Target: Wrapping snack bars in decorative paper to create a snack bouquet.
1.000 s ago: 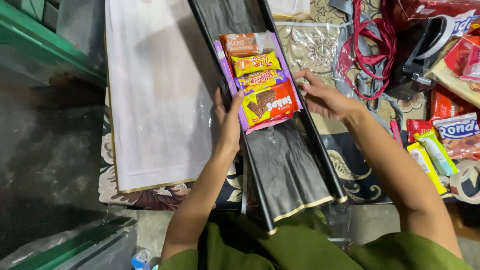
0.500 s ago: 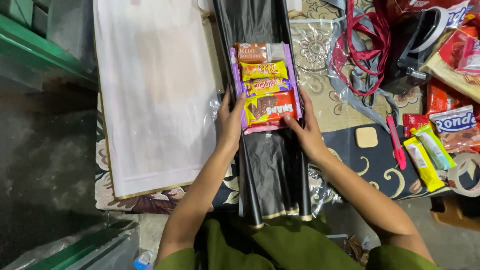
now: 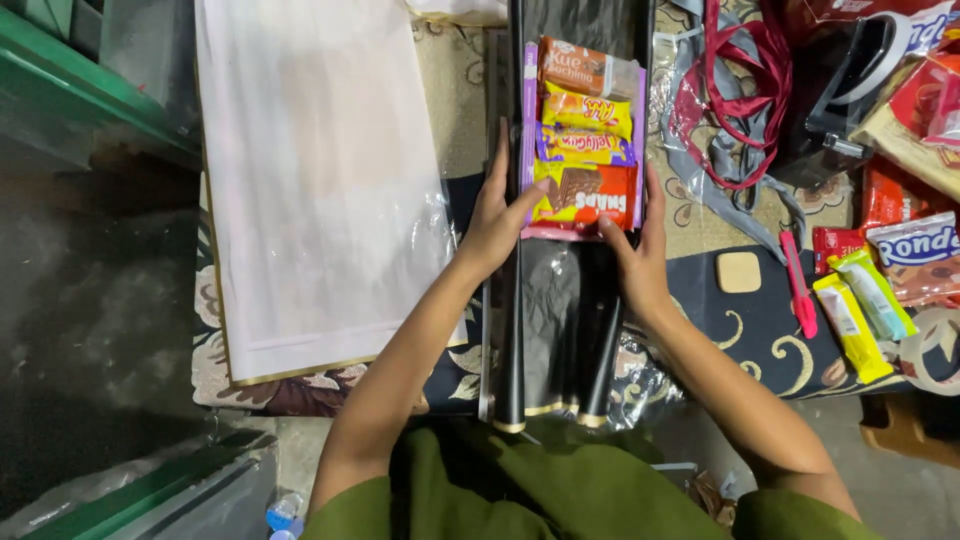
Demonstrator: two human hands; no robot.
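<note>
Stack of colourful foil snack packets [image 3: 585,140] lies on glossy black wrapping sheet [image 3: 560,320], floor mat beneath. Your left hand [image 3: 495,215] and right hand [image 3: 635,250], fingers spread, press its sides. Light, crinkly, slippery; grip bottom edges.

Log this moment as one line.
left hand: on wrap's left edge | right hand: at right edge | snack stack: on wrap, between hands

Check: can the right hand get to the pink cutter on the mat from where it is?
Probably yes. The right hand rests at the snack stack, and the pink cutter lies just to its right on the mat, nothing between but a small tan square.
</note>
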